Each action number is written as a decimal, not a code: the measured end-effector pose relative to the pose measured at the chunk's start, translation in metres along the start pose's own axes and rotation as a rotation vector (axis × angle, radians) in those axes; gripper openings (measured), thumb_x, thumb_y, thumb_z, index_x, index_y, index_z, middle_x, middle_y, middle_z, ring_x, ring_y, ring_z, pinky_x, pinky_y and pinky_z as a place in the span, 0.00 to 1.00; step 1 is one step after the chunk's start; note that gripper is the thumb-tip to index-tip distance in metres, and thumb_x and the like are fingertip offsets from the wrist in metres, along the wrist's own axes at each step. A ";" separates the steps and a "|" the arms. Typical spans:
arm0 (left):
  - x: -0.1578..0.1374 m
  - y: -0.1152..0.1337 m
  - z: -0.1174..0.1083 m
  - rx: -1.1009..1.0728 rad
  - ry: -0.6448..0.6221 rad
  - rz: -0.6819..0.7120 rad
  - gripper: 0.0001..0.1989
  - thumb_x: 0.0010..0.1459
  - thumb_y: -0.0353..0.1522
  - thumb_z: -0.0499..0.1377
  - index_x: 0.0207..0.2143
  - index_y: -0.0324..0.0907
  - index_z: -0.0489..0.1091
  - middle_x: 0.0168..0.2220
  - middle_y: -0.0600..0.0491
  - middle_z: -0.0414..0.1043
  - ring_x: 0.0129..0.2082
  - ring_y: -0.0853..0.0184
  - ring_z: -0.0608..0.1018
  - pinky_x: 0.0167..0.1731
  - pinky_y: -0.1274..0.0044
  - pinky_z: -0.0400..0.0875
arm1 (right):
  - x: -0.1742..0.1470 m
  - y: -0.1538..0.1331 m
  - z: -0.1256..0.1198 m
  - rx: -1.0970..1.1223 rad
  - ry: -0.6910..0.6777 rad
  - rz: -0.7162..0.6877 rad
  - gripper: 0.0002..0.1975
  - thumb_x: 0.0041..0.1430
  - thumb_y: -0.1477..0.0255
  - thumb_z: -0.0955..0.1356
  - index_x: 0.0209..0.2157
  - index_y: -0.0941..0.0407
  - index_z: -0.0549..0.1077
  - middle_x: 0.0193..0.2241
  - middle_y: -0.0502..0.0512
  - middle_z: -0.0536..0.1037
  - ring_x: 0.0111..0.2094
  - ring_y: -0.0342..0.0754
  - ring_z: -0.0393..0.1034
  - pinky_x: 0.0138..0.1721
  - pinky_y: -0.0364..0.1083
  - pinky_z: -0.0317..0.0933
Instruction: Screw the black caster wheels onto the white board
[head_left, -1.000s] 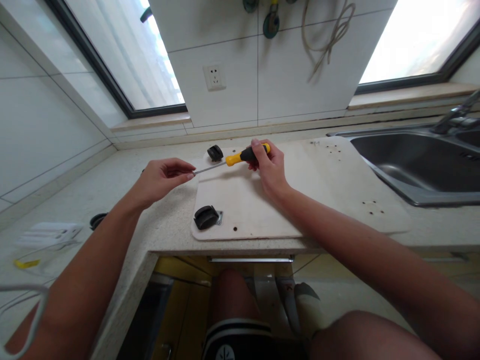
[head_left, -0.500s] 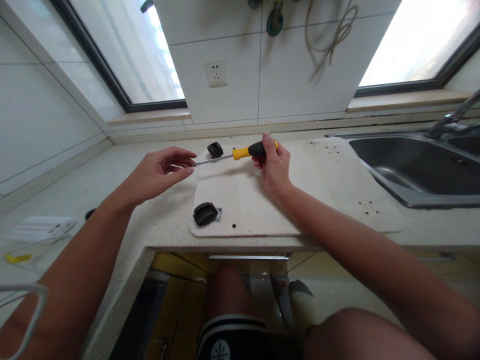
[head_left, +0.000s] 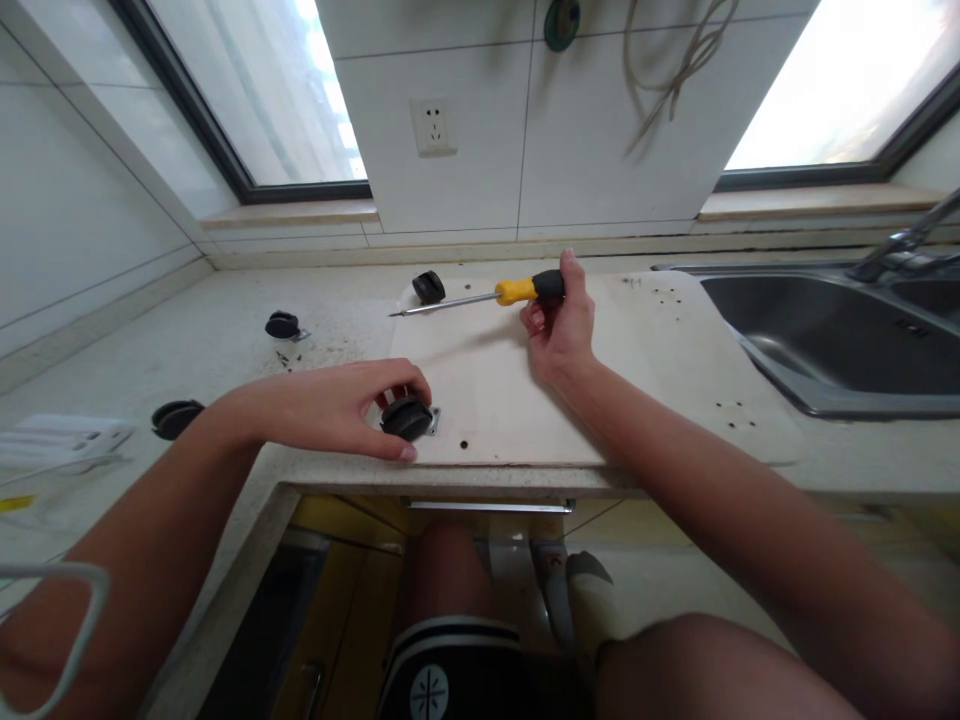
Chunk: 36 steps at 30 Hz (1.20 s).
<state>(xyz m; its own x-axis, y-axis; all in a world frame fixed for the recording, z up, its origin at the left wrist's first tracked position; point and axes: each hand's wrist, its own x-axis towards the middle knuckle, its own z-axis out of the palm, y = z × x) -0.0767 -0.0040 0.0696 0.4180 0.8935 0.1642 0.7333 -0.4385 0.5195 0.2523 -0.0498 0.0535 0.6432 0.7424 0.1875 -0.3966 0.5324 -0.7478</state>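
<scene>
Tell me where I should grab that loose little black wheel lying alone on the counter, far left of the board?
Probably pinch the loose caster by its round black wheel, coming straight down from above. It sits apart from the other things with open counter around it, and its small metal plate sticks out on the right, so the wheel's rounded sides look like the easiest part for fingers.

A caster (head_left: 429,287) sits at the board's far left corner. Two more casters (head_left: 282,325) (head_left: 177,418) lie on the counter (head_left: 225,340) left of the board, one near its left edge. A sink (head_left: 825,330) fills the counter's right end. A socket (head_left: 433,127) is on the wall.
</scene>
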 end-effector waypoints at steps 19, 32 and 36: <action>-0.008 0.083 -0.028 0.231 -0.732 0.409 0.26 0.61 0.51 0.70 0.55 0.46 0.78 0.55 0.46 0.80 0.53 0.52 0.81 0.56 0.66 0.75 | -0.026 -0.015 0.009 -0.208 -0.135 -0.263 0.35 0.58 0.35 0.77 0.23 0.52 0.69 0.22 0.47 0.69 0.23 0.40 0.63 0.23 0.43 0.56; -0.009 0.090 -0.029 0.264 -0.735 0.387 0.25 0.61 0.50 0.69 0.54 0.47 0.78 0.55 0.47 0.80 0.52 0.53 0.81 0.54 0.67 0.74 | -0.026 -0.014 0.007 -0.189 -0.148 -0.307 0.29 0.59 0.44 0.80 0.22 0.53 0.76 0.21 0.47 0.70 0.22 0.39 0.59 0.20 0.43 0.48; -0.010 0.090 -0.029 0.265 -0.733 0.399 0.25 0.61 0.50 0.68 0.54 0.47 0.77 0.55 0.47 0.80 0.52 0.53 0.81 0.55 0.67 0.74 | -0.027 -0.014 0.006 -0.205 -0.156 -0.322 0.28 0.60 0.44 0.79 0.23 0.53 0.77 0.21 0.46 0.69 0.22 0.39 0.58 0.20 0.43 0.48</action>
<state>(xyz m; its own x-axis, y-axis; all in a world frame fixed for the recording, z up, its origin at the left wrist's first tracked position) -0.0303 -0.0497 0.1393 0.8427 0.4211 -0.3355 0.5211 -0.7947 0.3114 0.2363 -0.0742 0.0627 0.6000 0.6122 0.5150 -0.0426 0.6673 -0.7436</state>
